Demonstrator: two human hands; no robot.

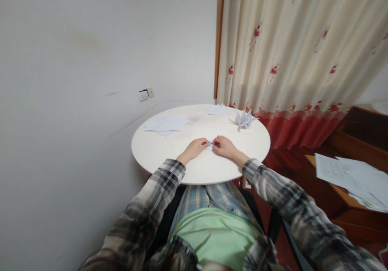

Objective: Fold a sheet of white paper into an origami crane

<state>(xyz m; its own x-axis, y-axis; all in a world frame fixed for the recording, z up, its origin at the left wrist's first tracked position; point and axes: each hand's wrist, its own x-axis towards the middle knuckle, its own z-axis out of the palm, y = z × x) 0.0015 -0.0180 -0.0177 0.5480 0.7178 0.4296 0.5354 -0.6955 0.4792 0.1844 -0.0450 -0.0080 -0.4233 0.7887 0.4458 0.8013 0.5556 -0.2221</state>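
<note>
A small folded piece of white paper (209, 145) lies near the middle of the round white table (169, 157). My left hand (196, 147) and my right hand (223, 145) meet over it, fingers curled and pinching its two ends against the tabletop. Most of the paper is hidden under my fingertips. Both plaid sleeves reach in from the near edge of the table.
Flat white sheets (166, 124) lie at the table's far left, more paper (218, 109) at the far edge, and folded paper figures (245, 119) at the far right. A wall is close on the left, a flowered curtain (297, 52) behind, a wooden desk with papers (354, 178) at right.
</note>
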